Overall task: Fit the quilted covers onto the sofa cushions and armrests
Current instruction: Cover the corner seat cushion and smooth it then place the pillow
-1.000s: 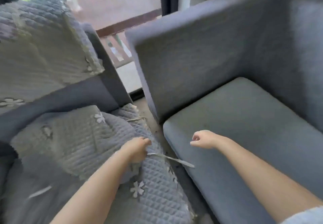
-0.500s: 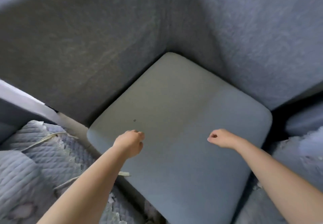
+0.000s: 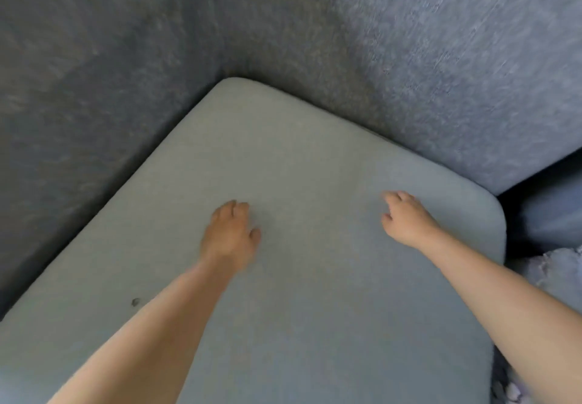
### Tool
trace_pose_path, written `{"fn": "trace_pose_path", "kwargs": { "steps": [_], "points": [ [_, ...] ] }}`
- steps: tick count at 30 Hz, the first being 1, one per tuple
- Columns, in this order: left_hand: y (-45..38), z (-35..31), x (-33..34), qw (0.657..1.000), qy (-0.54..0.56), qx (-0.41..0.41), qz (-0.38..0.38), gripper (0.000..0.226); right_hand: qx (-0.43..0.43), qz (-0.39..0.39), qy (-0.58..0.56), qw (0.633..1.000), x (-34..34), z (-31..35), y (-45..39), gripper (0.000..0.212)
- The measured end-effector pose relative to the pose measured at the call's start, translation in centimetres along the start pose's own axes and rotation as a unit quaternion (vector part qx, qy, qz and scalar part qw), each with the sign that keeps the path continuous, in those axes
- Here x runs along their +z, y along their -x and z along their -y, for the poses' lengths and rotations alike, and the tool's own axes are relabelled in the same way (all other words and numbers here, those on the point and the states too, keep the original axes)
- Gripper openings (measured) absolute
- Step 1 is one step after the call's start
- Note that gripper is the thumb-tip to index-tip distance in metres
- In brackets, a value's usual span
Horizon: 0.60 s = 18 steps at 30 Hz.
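A bare blue-grey seat cushion (image 3: 308,293) fills the middle of the view, with no cover on it. My left hand (image 3: 231,235) hovers over or rests on its centre, fingers loosely curled and holding nothing. My right hand (image 3: 407,221) is near the cushion's right rear corner, fingers also loose and empty. Whether either hand touches the fabric I cannot tell. A bit of quilted cover (image 3: 554,273) shows at the right edge, beside the cushion.
The sofa's grey armrest wall (image 3: 94,104) rises on the left and the backrest (image 3: 425,66) behind. They meet at the cushion's far corner. A dark gap (image 3: 535,189) and another cushion lie to the right. A small dark speck (image 3: 135,302) marks the cushion.
My left hand let go of the quilted cover's strap on the left chair. The view swung right and down onto the bare cushion, and both hands moved forward over it.
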<state>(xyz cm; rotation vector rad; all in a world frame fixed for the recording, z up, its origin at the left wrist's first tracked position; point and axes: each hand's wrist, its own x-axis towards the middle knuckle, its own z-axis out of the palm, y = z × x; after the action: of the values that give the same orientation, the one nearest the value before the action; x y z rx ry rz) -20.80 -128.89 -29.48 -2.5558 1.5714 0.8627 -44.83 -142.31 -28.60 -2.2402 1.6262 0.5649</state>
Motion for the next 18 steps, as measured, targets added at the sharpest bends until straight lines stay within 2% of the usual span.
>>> {"fn": "trace_pose_path", "kwargs": {
  "steps": [2,4,12,15,18],
  "points": [
    [-2.0,-0.3,2.6,0.998,-0.054,0.019,0.028,0.073,0.023,0.025,-0.002,0.999,1.1,-0.4,-2.0,0.066],
    [-3.0,-0.1,4.7,0.994,-0.101,0.021,0.047,0.084,0.043,0.059,0.011,0.997,2.9,-0.5,-3.3,0.077],
    [-4.3,0.7,5.2,0.988,-0.112,0.059,0.083,0.090,0.075,0.033,-0.016,0.996,4.8,-0.6,-4.4,0.077],
    [-4.2,0.9,4.9,0.993,-0.055,0.082,0.068,0.086,0.100,0.015,-0.031,0.994,4.8,0.6,-3.5,0.072],
    [-1.9,3.4,4.6,0.990,0.089,0.110,0.012,0.066,0.107,-0.054,-0.043,0.992,5.9,3.3,-1.1,0.056]
  ]
}}
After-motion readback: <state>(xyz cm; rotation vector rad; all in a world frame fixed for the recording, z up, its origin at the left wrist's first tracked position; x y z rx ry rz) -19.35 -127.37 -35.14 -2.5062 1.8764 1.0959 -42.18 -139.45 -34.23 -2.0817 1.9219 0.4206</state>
